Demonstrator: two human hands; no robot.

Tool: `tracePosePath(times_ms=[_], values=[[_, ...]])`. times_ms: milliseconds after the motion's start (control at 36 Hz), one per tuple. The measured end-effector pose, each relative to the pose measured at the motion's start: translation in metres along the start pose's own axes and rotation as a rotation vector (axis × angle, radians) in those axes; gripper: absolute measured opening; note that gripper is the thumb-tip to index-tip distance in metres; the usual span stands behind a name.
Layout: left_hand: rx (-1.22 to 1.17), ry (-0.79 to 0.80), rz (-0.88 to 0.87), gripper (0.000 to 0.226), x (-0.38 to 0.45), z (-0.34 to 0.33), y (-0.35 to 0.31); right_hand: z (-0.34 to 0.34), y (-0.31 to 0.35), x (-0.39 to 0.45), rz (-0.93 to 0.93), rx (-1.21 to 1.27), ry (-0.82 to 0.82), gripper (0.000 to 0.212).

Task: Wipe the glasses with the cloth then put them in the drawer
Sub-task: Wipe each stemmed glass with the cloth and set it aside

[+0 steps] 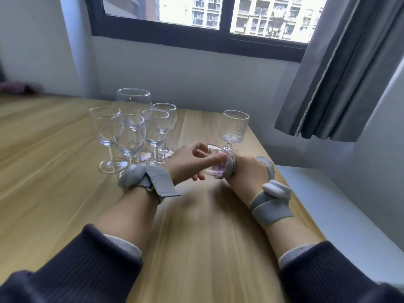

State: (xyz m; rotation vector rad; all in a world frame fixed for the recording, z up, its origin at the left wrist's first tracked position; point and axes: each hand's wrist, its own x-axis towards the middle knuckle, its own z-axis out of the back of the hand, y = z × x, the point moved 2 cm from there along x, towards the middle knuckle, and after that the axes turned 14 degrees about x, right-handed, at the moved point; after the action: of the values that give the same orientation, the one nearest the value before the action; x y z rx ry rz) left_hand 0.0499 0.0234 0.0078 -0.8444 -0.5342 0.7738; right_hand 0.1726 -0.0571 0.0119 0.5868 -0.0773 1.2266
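Over the wooden table (65, 132), your left hand (188, 159) closes on a glass (215, 162) while your right hand (247, 171) presses the grey cloth (231, 166) against it. You're mid-wipe; next comes the drawer, not in view.

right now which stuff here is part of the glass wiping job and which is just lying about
Part of the job:
- held glass, gripped between left hand and right hand
- cloth, pressed on that glass
- ribbed glass
- five stemmed glasses clustered on the table

Just there:
- curtain
- window
- purple item at far left, too blurred to name

No drawer is in view.
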Motion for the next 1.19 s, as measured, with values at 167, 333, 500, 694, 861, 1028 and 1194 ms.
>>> tracePosePath(times_ms=[167, 333, 500, 694, 861, 1028, 1194], values=[[0.080, 0.055, -0.142, 0.057, -0.008, 0.002, -0.003, 0.001, -0.014, 0.002, 0.003, 0.027, 0.009, 0.022], [0.081, 0.043, -0.222, 0.061, -0.012, 0.002, -0.009, -0.002, -0.018, 0.005, -0.002, -0.030, -0.056, 0.020], [-0.017, 0.103, -0.093, 0.057, -0.006, -0.005, -0.006, -0.003, -0.015, 0.002, 0.038, 0.002, -0.050, 0.020], [-0.073, 0.085, 0.019, 0.072, -0.001, -0.005, -0.002, -0.005, -0.015, 0.001, 0.089, 0.030, -0.056, 0.022], [-0.072, 0.092, -0.074, 0.045, -0.005, 0.000, -0.002, -0.003, -0.018, 0.001, 0.092, 0.011, -0.082, 0.020], [-0.024, 0.110, -0.172, 0.056, -0.011, 0.003, -0.007, -0.007, -0.023, 0.006, 0.061, 0.025, -0.091, 0.020], [0.030, 0.102, -0.186, 0.053, -0.011, 0.001, -0.008, -0.008, -0.022, 0.005, 0.056, 0.048, -0.077, 0.026]])
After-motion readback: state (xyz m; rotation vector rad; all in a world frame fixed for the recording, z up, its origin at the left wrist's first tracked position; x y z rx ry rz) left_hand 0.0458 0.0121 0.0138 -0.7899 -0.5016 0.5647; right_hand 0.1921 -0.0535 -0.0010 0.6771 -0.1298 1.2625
